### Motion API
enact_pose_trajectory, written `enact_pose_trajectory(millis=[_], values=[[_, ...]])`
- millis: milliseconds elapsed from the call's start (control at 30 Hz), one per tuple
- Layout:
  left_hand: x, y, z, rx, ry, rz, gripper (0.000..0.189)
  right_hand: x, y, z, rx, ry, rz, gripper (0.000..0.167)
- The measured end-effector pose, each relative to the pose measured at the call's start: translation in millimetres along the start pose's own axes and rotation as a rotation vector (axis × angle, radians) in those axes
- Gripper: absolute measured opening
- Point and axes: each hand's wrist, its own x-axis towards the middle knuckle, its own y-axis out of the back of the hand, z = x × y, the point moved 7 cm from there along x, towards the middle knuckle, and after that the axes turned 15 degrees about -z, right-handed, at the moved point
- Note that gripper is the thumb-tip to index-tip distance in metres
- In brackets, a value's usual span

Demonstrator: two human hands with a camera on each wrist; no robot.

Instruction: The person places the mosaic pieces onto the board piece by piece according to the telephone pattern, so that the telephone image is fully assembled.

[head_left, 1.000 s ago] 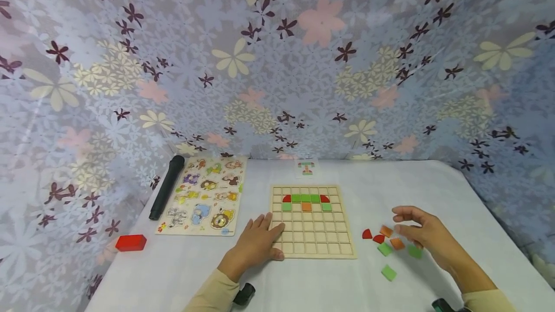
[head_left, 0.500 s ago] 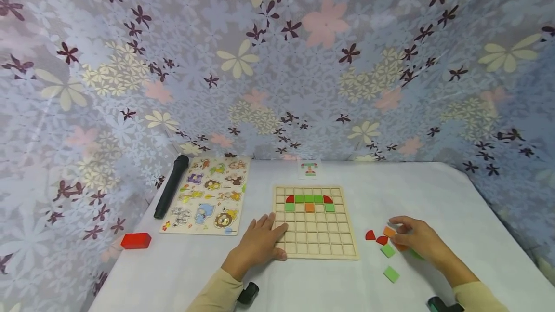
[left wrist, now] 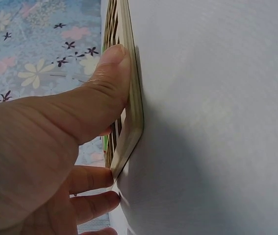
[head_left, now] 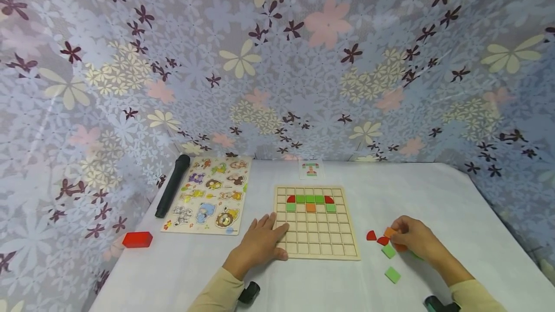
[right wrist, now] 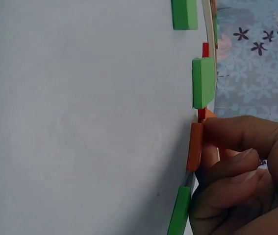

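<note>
A wooden grid board [head_left: 315, 232] lies in the middle of the table, with red quarter-round, green and orange tiles set in its upper rows. My left hand [head_left: 258, 243] rests at its left edge with fingers extended, and the left wrist view shows the thumb [left wrist: 104, 83] over the frame near a corner. My right hand [head_left: 417, 239] pinches an orange square tile [head_left: 389, 232] between thumb and index finger. A second orange tile [right wrist: 194, 147] lies just beneath the hand, partly hidden in the head view. Red quarter-round tiles [head_left: 371, 236] and green tiles [head_left: 392, 274] lie beside it.
A pattern card [head_left: 310, 169] lies behind the board. To the left are an animal puzzle board [head_left: 208, 196], a black microphone-like stick [head_left: 172, 186] and a red block [head_left: 137, 240]. A floral cloth hangs behind the white table.
My right hand has come down and left onto the loose tiles, and its fingers have closed on an orange tile. My left hand stays at the board's edge. The head view has shifted slightly.
</note>
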Motion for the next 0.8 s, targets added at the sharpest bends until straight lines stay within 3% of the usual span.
enact_pose_trajectory(millis=[233, 567, 800], values=[[2.6, -1.1, -1.0, 0.007, -0.001, 0.0, 0.08, -4.2, 4.7, 2.3, 0.071, 0.017, -0.021, 0.048], [4.9, -2.7, -1.6, 0.032, 0.02, -0.006, 0.08, -20.2, 12.5, -10.4, 0.304, 0.12, 0.002, 0.062], [4.7, -2.2, -1.5, 0.026, 0.02, -0.011, 0.08, -23.5, 12.3, -28.0, 0.387, 0.156, 0.013, 0.064]])
